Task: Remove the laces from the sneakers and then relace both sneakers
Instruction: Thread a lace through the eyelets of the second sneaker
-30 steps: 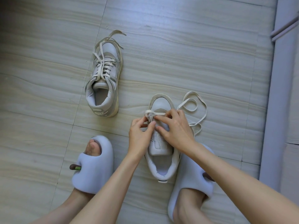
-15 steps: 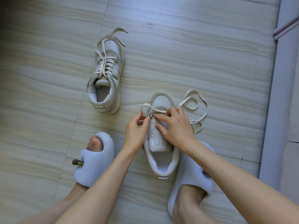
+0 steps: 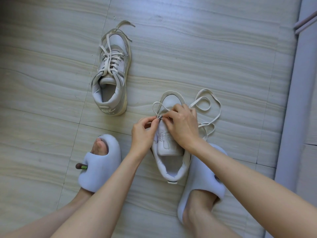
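Observation:
A pale grey sneaker [image 3: 169,162] lies on the floor between my feet, toe pointing away, tongue bare. Its cream lace [image 3: 208,110] trails in loose loops on the floor to the right of the toe, with a small loop over the toe cap. My left hand [image 3: 143,133] pinches the lace tip near the lowest eyelets. My right hand [image 3: 181,126] pinches the lace beside it, over the tongue. A second sneaker [image 3: 111,74] stands further off to the left, still laced, its lace ends loose around the toe.
Both my feet wear pale blue slippers [image 3: 101,162], one on each side of the near sneaker. A small dark and green object [image 3: 81,166] pokes out beside the left slipper. A pale wall or door frame [image 3: 289,100] runs along the right edge.
Both hands have drawn together at the lowest eyelets, and a small lace loop has formed over the toe cap. The camera view has shifted slightly.

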The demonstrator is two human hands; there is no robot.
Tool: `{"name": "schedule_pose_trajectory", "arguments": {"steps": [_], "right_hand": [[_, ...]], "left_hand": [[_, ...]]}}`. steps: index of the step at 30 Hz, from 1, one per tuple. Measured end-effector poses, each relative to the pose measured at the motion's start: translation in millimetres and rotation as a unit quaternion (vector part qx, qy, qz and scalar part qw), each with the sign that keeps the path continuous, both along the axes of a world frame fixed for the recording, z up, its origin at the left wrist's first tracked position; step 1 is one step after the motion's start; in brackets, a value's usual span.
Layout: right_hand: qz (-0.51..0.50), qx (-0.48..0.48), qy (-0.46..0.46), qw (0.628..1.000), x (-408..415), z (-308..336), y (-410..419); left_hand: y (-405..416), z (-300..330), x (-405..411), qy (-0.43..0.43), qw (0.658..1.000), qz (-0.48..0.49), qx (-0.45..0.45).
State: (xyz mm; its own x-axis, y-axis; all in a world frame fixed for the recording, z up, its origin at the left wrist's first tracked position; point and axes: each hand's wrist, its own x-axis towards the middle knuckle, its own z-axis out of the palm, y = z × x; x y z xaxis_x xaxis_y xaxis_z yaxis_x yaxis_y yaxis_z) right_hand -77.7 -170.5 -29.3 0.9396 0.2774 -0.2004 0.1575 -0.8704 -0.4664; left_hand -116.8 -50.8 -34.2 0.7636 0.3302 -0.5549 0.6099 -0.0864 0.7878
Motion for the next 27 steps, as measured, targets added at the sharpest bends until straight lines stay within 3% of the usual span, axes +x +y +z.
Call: {"name": "schedule_pose_trajectory", "arguments": {"steps": [4,6,8,9,10,12,13,14,15,17,18,21,24,25,27], "right_hand": [[-0.018,0.024,0.018,0.999,-2.0,1.7,-3.6],[-0.134,0.108,0.066,0.983,-7.9,1.6,-19.1],[-0.309,0.218,0.125,0.917,-8.7,3.1,-43.7],[-0.403,0.293,0.158,0.852,-7.0,4.7,-57.7],[-0.491,0.385,0.193,0.757,-4.0,6.4,-70.4],[-0.602,0.569,0.257,0.498,-0.2,4.6,-90.6],[-0.619,0.617,0.268,0.405,1.1,2.4,-98.8],[-0.622,0.641,0.268,0.360,2.7,0.8,-105.2],[-0.617,0.654,0.261,0.351,4.6,-1.3,-111.7],[-0.609,0.662,0.231,0.371,7.3,-7.5,-130.1],[-0.614,0.635,0.217,0.414,7.9,-11.1,-141.8],[-0.629,0.441,0.171,0.617,0.9,-26.3,-180.2],[-0.532,0.177,0.123,0.819,-17.6,-39.5,-203.9],[-0.482,0.106,0.114,0.862,-24.5,-41.9,-209.4],[-0.393,0.003,0.125,0.911,-36.3,-44.3,-217.0]], "left_hand": [[-4.2,-1.9,1.7,0.003,1.000,-0.005,0.005],[-4.2,-3.4,2.0,-0.002,1.000,-0.011,0.018],[-2.6,-6.0,1.3,-0.010,0.999,-0.019,0.031],[-2.1,-7.1,1.0,-0.013,0.999,-0.023,0.033],[-1.8,-7.8,0.9,-0.015,0.999,-0.027,0.034],[-1.6,-8.8,1.0,-0.012,0.999,-0.032,0.036],[-1.4,-8.8,1.1,-0.011,0.999,-0.032,0.039],[-1.2,-8.5,0.8,-0.012,0.999,-0.032,0.042],[-1.2,-8.3,0.7,-0.013,0.998,-0.033,0.043],[-1.3,-7.4,0.9,-0.014,0.998,-0.036,0.046],[-1.5,-6.9,1.2,-0.015,0.998,-0.038,0.050],[-1.9,-6.9,2.6,-0.021,0.997,-0.048,0.065],[-1.3,-8.1,2.7,-0.030,0.995,-0.057,0.081],[-1.1,-8.5,2.8,-0.032,0.994,-0.061,0.085],[-0.6,-9.1,2.8,-0.035,0.993,-0.063,0.092]]}}
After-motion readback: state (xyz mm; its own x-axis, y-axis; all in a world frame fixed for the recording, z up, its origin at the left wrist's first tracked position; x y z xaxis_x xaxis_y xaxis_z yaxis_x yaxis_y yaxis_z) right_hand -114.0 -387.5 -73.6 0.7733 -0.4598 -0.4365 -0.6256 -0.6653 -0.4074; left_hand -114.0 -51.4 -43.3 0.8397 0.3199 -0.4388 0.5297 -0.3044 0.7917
